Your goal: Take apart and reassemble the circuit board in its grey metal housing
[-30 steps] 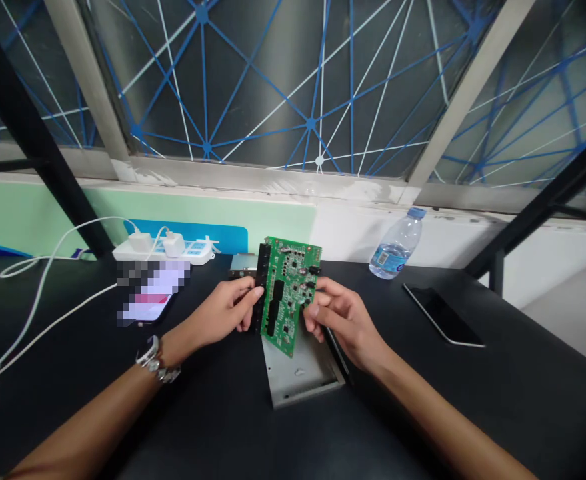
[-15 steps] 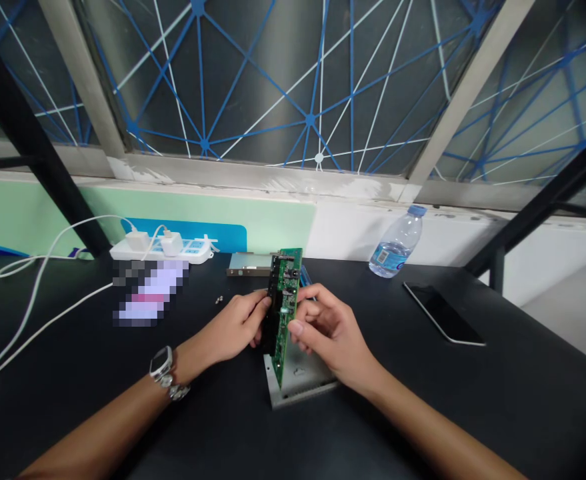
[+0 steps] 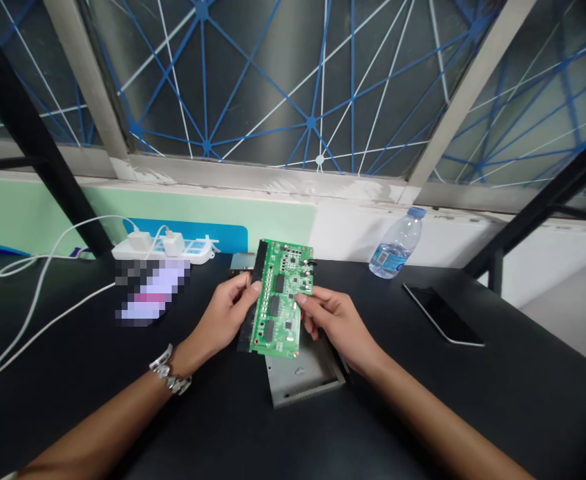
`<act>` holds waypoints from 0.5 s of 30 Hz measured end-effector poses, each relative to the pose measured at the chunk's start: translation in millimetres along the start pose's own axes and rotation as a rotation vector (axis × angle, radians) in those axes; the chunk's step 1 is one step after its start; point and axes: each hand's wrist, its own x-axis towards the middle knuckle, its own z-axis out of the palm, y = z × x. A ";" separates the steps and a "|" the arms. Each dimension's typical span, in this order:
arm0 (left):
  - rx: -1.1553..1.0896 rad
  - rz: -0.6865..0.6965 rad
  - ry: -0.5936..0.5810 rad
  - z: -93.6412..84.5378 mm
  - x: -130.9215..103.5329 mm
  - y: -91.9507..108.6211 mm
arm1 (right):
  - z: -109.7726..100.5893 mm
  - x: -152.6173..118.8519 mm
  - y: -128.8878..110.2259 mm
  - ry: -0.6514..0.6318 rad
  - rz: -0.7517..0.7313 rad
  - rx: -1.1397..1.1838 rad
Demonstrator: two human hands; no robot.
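A green circuit board (image 3: 285,293) is held up between my two hands, its chip-covered face tilted toward me. My left hand (image 3: 230,307) is closed on the black connector strip along the board's left edge, thumb in front. On the opposite edge, my right hand (image 3: 335,320) pinches the board with its thumb on the face; the other fingers are curled partly out of sight behind. Under the board lies a shallow grey metal case (image 3: 303,383) on the black table, its far part hidden by the board and my right hand.
Behind my left hand sits another metal piece (image 3: 241,261), mostly hidden. A white power strip (image 3: 193,251) with plugs and cables stands at the back left, a blurred-out phone-like object (image 3: 153,293) before it. To the right are a water bottle (image 3: 395,247) and a dark-screened phone (image 3: 443,313).
The circuit board has turned from nearly edge-on so its chip face shows. My left hand has shifted slightly left and up with its edge; my right hand still grips the other side.
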 end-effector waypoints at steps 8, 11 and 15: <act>-0.008 0.041 0.059 10.8 -11.7 0.7 | 9.2 -2.5 6.3 0.118 -0.122 -0.077; 0.057 0.075 0.043 17.3 -16.1 0.6 | 17.1 -10.6 6.8 -0.001 -0.156 -0.207; 0.109 0.119 -0.047 20.8 -19.8 3.0 | 22.8 -17.6 8.3 -0.063 -0.142 -0.257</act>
